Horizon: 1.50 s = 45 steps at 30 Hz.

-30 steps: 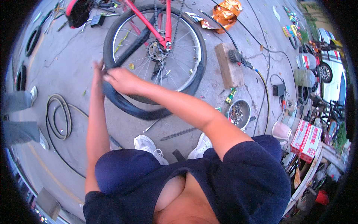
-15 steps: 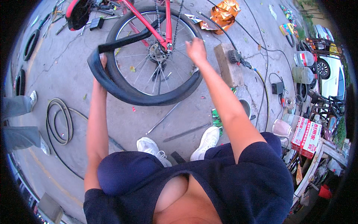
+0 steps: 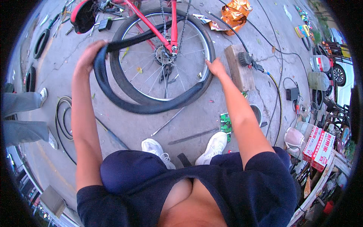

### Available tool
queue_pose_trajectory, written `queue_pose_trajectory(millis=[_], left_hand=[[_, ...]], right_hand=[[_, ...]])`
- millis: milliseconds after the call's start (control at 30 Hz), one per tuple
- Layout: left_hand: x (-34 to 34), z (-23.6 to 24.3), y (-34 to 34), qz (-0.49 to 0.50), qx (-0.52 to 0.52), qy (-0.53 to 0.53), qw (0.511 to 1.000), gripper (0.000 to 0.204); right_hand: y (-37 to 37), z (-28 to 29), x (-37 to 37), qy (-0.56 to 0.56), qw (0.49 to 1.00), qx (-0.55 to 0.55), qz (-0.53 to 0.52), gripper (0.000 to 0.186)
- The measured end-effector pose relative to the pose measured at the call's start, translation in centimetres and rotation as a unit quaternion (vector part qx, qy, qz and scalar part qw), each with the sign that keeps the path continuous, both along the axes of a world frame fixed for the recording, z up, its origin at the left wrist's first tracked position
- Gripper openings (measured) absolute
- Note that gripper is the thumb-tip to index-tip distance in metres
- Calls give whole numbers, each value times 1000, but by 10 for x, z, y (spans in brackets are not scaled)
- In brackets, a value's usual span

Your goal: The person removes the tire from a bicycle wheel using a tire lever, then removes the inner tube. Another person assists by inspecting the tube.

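Right grip (image 3: pixel 214 67), fingers partly hidden, clasps the wheel (image 3: pixel 163 56); left of it, left grip (image 3: pixel 92 56) holds a slack black tube (image 3: pixel 145 108).

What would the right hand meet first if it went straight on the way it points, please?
The right hand seems to be touching the tyre, so beyond that it would probably meet the spokes first, though depth is unclear.

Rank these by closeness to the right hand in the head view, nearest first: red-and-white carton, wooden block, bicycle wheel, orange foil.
From the right hand:
1. Bicycle wheel, at the fingers.
2. Wooden block, just right.
3. Orange foil, upper right.
4. Red-and-white carton, far lower right.
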<state>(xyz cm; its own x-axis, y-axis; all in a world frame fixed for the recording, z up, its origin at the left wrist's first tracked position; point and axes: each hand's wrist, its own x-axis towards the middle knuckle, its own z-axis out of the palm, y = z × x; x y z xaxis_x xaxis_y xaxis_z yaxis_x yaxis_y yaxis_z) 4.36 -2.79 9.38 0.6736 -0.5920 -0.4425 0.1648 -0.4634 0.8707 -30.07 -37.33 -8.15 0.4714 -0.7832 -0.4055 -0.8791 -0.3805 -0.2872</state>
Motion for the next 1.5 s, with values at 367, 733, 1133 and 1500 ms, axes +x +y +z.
queue_pose_trajectory(millis=[367, 733, 1133, 1500], left_hand=[[-10, -63, -29, -71, 186, -351, 915, 36], [-5, -103, 85, 241, -178, 56, 952, 46], [-156, -110, 27, 326, -152, 168, 918, 23], [-151, -110, 26, 268, -105, 110, 951, 18]], right_hand=[[54, 1, -46, -33, 984, 162, -67, 66], [43, 52, -16, 81, 948, 211, 224, 59], [-26, 53, 64, 123, 889, -164, 410, 28], [58, 104, 66, -116, 897, 128, 408, 54]])
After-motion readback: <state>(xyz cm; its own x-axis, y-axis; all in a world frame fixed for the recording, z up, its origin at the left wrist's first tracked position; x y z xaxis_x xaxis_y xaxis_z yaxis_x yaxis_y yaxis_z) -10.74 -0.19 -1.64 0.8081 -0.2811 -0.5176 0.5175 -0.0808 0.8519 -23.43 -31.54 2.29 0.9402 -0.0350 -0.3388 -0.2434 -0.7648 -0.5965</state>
